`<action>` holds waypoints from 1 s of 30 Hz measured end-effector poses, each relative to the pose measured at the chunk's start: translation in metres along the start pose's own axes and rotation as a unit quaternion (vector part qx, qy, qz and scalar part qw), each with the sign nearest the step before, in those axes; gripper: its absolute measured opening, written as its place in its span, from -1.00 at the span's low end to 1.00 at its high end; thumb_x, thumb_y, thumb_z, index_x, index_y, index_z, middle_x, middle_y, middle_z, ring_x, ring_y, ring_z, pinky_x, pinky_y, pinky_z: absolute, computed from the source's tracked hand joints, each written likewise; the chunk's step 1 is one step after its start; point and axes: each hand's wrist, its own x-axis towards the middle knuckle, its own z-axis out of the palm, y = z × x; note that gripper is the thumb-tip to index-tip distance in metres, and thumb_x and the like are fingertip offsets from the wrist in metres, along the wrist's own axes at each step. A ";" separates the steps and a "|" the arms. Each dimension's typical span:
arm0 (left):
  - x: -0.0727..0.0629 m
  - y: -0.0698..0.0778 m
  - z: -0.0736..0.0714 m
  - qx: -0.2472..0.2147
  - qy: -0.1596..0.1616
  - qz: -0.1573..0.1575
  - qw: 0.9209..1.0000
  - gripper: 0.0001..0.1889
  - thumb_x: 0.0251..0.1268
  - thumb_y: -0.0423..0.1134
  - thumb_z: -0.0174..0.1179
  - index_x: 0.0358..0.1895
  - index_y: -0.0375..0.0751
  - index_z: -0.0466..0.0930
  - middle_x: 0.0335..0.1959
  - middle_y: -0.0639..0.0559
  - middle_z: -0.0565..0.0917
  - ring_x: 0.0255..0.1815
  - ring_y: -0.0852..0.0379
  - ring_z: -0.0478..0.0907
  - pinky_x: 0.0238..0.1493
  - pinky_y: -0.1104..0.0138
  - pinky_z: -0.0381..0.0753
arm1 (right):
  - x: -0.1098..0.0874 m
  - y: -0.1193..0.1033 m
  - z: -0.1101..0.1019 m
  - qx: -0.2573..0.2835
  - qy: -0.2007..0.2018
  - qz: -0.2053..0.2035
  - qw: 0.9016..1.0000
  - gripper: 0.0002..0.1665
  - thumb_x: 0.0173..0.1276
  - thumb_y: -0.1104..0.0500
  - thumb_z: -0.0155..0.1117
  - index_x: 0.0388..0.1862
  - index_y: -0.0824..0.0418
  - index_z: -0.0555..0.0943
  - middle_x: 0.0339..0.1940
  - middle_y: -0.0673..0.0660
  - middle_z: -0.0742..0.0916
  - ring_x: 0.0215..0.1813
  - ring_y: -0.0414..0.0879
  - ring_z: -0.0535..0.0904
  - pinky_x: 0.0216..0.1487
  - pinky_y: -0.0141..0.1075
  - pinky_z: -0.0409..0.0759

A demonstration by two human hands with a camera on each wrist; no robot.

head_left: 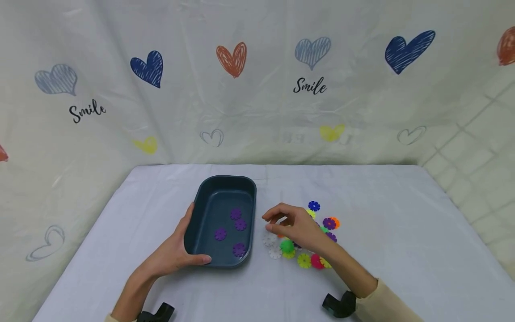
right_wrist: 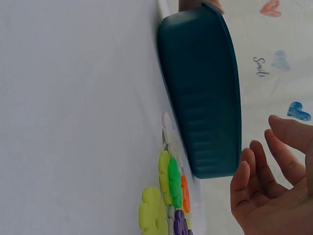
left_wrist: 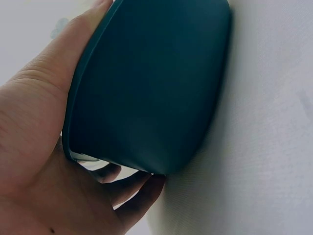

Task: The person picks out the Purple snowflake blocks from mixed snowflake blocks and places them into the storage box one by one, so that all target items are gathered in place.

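Observation:
A dark teal rectangular tray (head_left: 197,223) stands on the white-covered table, several purple flower-shaped plastic pieces (head_left: 220,234) lying inside it. My left hand (head_left: 175,250) grips its near left corner, thumb along the near rim and fingers down the left side. In the left wrist view the tray's outer wall (left_wrist: 146,88) fills the middle, the hand wrapped about its corner. My right hand (head_left: 295,226) hovers right of the tray, above a loose pile of flower pieces. Its fingers (right_wrist: 266,174) are loosely bent, and nothing shows between them and the thumb.
Under and around the right hand lie pieces in several colours: white (head_left: 275,252), green (head_left: 287,245), yellow (head_left: 304,260), pink (head_left: 316,261), orange and blue (head_left: 314,205). Behind the table hangs a pale curtain (head_left: 265,112) printed with hearts.

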 end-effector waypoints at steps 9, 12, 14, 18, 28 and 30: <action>-0.001 -0.002 0.000 0.003 0.001 0.000 1.000 0.49 0.00 -0.07 0.63 0.71 0.20 -0.55 0.76 -0.23 -0.27 0.68 -0.40 -0.05 0.43 -0.42 0.24 | -0.003 0.002 -0.003 0.002 0.007 0.008 1.000 -0.72 0.45 0.11 0.41 0.10 0.12 0.72 0.06 0.28 0.75 0.01 -0.06 0.68 -0.06 -0.34 0.72; -0.001 -0.002 0.000 0.009 0.003 0.000 1.000 0.49 0.00 -0.06 0.63 0.70 0.25 -0.55 0.76 -0.23 -0.26 0.66 -0.40 -0.01 0.41 -0.42 0.27 | -0.004 0.002 -0.004 0.003 0.004 0.011 1.000 -0.69 0.45 0.11 0.41 0.11 0.17 0.71 0.07 0.29 0.75 0.01 -0.04 0.68 -0.06 -0.35 0.72; -0.001 -0.002 0.000 0.010 0.003 -0.001 1.000 0.49 -0.01 -0.06 0.63 0.70 0.26 -0.55 0.75 -0.24 -0.26 0.67 -0.41 -0.02 0.41 -0.42 0.27 | -0.005 0.002 -0.005 0.001 0.003 0.012 1.000 -0.67 0.45 0.11 0.40 0.12 0.20 0.71 0.07 0.30 0.75 0.01 -0.04 0.68 -0.05 -0.36 0.72; -0.001 -0.001 0.000 0.005 0.001 -0.001 1.000 0.50 0.00 -0.06 0.63 0.69 0.29 -0.56 0.76 -0.23 -0.27 0.68 -0.40 -0.05 0.43 -0.43 0.24 | -0.009 0.005 -0.008 -0.007 0.003 0.016 1.000 -0.66 0.45 0.10 0.41 0.12 0.22 0.70 0.06 0.28 0.75 0.01 -0.05 0.67 -0.03 -0.37 0.71; -0.001 -0.001 0.000 -0.001 0.001 -0.001 1.000 0.50 0.00 -0.04 0.63 0.68 0.37 -0.57 0.76 -0.20 -0.31 0.70 -0.39 -0.11 0.47 -0.45 0.15 | -0.020 0.017 -0.019 -0.031 0.009 0.033 0.999 -0.71 0.41 0.10 0.45 0.05 0.17 0.73 -0.07 0.12 0.77 -0.01 0.02 0.67 -0.05 -0.37 0.67; -0.001 -0.001 0.000 -0.002 0.001 -0.003 1.000 0.49 0.00 -0.05 0.63 0.67 0.39 -0.57 0.76 -0.19 -0.31 0.70 -0.39 -0.10 0.46 -0.45 0.17 | -0.022 0.019 -0.021 -0.037 0.008 0.037 0.999 -0.72 0.41 0.10 0.46 0.04 0.15 0.73 -0.09 0.09 0.76 -0.03 0.01 0.66 -0.06 -0.40 0.67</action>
